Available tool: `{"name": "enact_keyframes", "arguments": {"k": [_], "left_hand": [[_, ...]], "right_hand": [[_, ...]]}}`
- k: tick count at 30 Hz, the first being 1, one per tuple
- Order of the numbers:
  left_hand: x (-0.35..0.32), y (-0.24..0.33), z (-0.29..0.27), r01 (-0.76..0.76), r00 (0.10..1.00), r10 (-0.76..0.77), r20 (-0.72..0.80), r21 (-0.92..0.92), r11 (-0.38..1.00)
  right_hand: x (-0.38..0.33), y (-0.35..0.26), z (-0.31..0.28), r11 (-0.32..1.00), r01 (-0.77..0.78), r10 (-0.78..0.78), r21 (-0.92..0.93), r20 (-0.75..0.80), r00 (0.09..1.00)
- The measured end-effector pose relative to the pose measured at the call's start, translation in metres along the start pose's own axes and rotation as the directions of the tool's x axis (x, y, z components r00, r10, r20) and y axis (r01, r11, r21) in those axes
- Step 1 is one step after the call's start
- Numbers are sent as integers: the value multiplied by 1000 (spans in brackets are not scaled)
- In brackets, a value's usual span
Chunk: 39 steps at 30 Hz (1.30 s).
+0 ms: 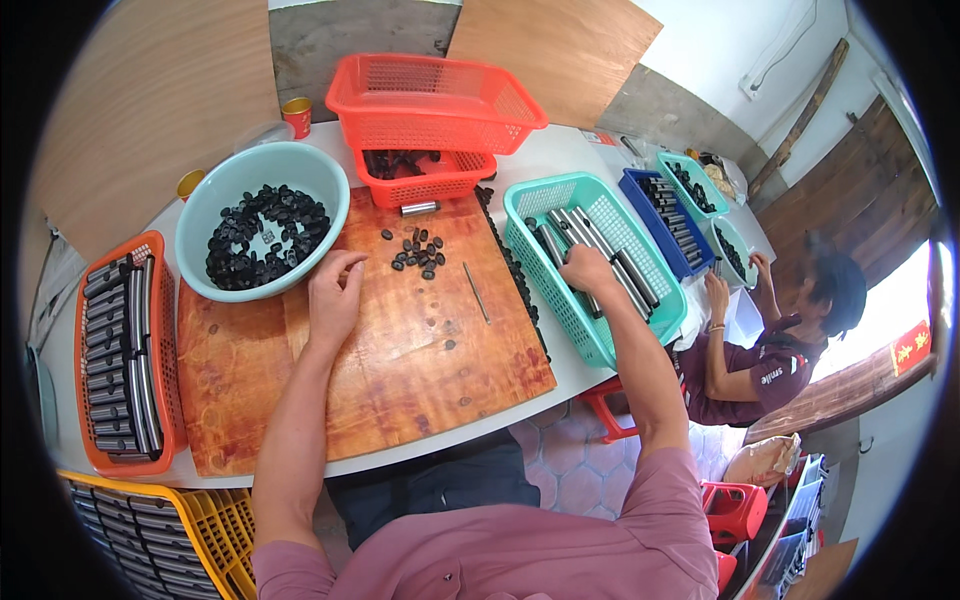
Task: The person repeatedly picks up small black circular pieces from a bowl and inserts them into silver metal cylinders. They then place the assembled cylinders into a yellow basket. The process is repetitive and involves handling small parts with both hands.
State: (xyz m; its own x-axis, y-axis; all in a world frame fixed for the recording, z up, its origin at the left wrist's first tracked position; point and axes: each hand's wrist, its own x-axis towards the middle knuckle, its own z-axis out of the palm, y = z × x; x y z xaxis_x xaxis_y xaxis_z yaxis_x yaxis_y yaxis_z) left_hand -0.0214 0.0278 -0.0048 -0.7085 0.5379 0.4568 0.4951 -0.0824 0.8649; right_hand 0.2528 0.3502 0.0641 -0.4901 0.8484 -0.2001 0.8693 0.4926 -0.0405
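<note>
My right hand (588,268) reaches into a teal mesh basket (595,350) of dark and silver metal tubes (632,275). Its fingers are closed around one of the tubes, partly hidden by the hand. On the left, my left hand (336,292) hovers over the wooden board (400,370), beside the rim of a pale blue bowl (338,195). Its fingers are curled together, and whatever they hold, if anything, is hidden. Small black caps (265,215) fill much of the bowl. Several loose black caps (420,250) lie on the board, near a thin metal rod (477,292) and a short silver tube (420,208).
An orange basket (168,350) packed with tubes stands at the board's left. Red baskets (435,130) are stacked behind the board. A blue crate (640,185) of tubes sits right of the teal basket. Further right, a co-worker (760,340) sits with hands at another container.
</note>
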Motion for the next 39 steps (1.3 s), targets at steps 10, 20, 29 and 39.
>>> {"name": "enact_keyframes", "arguments": {"k": [10, 20, 29, 39], "left_hand": [[-11, 26, -2, 316, 931, -228, 285, -316, 895], [-23, 41, 9, 503, 853, -237, 465, -614, 609], [-21, 25, 9, 671, 740, -333, 584, -666, 325], [-16, 19, 8, 655, 740, -429, 519, -701, 282]], "right_hand": [[-105, -54, -90, 657, 374, -102, 655, -414, 905], [-152, -185, 56, -92, -47, -371, 995, 10, 928], [-149, -196, 77, 90, -6, -437, 996, 45, 899], [-116, -183, 56, 572, 501, -405, 649, -307, 861]]}}
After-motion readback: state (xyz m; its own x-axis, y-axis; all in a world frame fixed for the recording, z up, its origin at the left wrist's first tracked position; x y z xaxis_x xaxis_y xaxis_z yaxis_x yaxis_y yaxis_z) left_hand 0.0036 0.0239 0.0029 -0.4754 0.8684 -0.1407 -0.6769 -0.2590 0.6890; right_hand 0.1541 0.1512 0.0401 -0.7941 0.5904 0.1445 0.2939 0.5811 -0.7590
